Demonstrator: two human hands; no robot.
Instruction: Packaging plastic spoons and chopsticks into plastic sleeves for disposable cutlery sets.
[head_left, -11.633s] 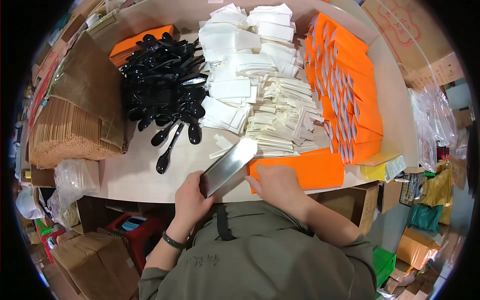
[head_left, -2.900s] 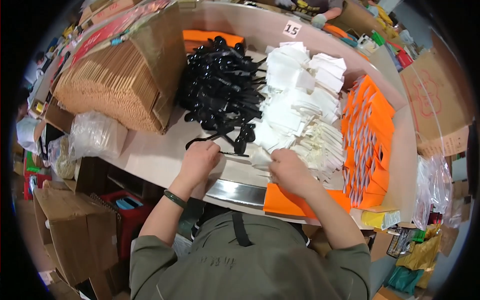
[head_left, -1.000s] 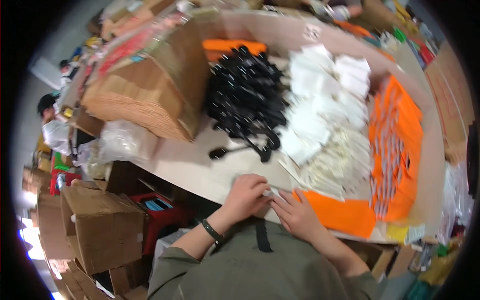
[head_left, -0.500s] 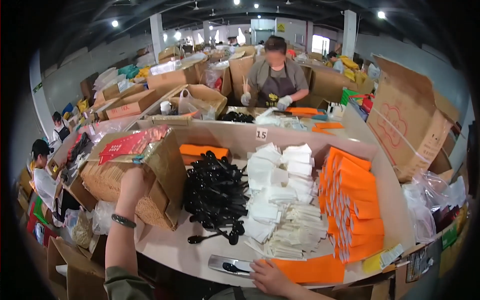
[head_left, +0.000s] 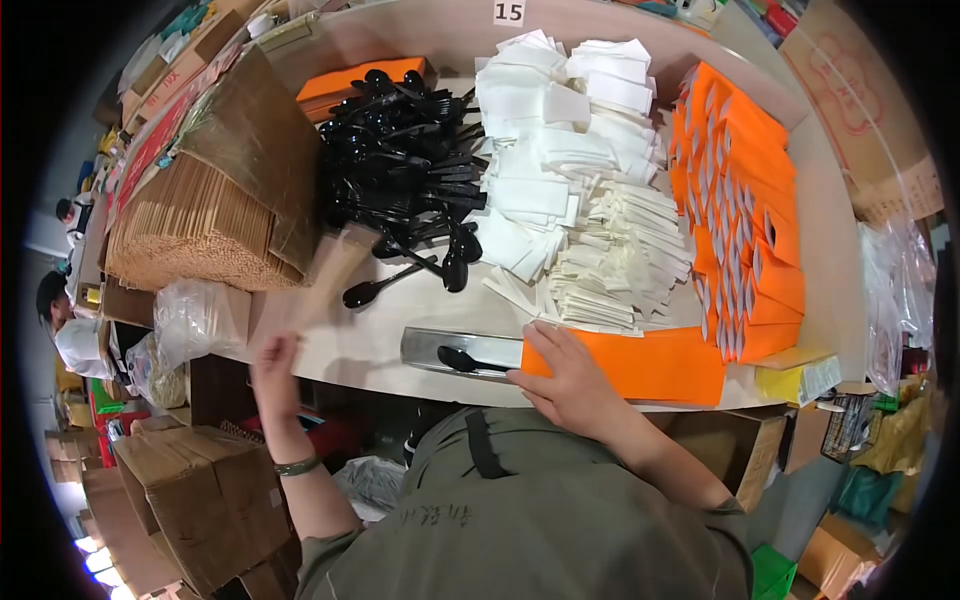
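My left hand (head_left: pixel 275 360), slightly blurred, is closed at the table's front edge. From it a smeared tan strip (head_left: pixel 340 268), apparently a slim stick or sticks, slants up toward the black cutlery. My right hand (head_left: pixel 575 385) lies with fingers stretched over the left end of a flat orange sleeve (head_left: pixel 660 365). A shallow metal trough (head_left: pixel 422 347) meets that end, holding a black spoon (head_left: pixel 460 360) whose handle runs toward my right fingers. Beside my left arm's reach stands a cardboard box (head_left: pixel 255 130) packed with thin tan sticks (head_left: pixel 190 235).
Behind the trough lie heaped black plastic cutlery (head_left: pixel 400 150), white paper packets (head_left: pixel 540 150) and overlapping orange sleeves (head_left: pixel 745 220). More orange sleeves (head_left: pixel 360 85) lie by the table's back wall. A yellow-and-white box (head_left: pixel 800 378) sits at the front right corner; cartons (head_left: pixel 200 490) stand below left.
The view has tilted down. My left hand has left the stick box and come back toward me, a tan strip now trailing from it. My right hand stays on the orange sleeve.
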